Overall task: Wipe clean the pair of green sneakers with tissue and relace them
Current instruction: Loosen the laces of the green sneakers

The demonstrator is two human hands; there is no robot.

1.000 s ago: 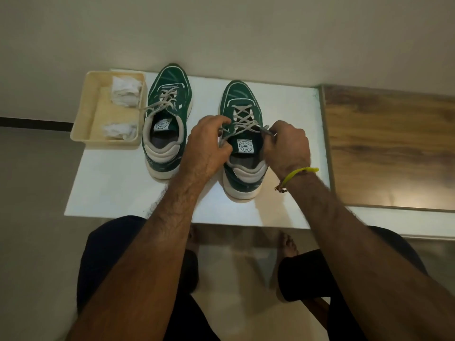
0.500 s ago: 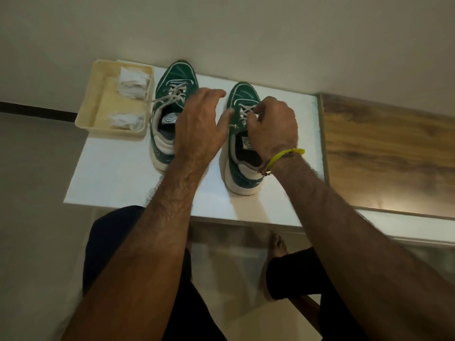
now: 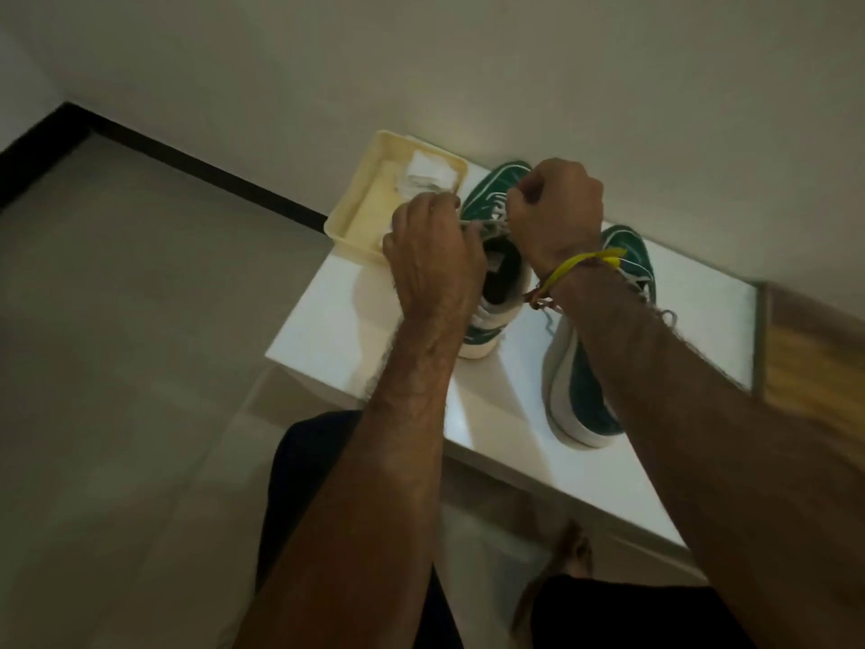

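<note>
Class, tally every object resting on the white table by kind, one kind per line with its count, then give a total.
Green sneakers: 2 (left sneaker, right sneaker)
Cream trays: 1 (tray)
Crumpled tissues visible in the tray: 1 (tissue); the left hand may hide more
Total: 4

A glossy white rectangular table top (image 3: 337, 334) stands against the pale wall, its right edge meeting a wood-grain surface (image 3: 814, 367). At its far left corner sits a shallow cream plastic tray (image 3: 360, 213), overhanging the left edge a little. Just beside the tray, near the back edge, stands one green sneaker with a white sole (image 3: 487, 255) — heel toward the front edge. The other green sneaker (image 3: 585, 391) lies toward the front edge, apart from the first, toe pointing to the back.
</note>
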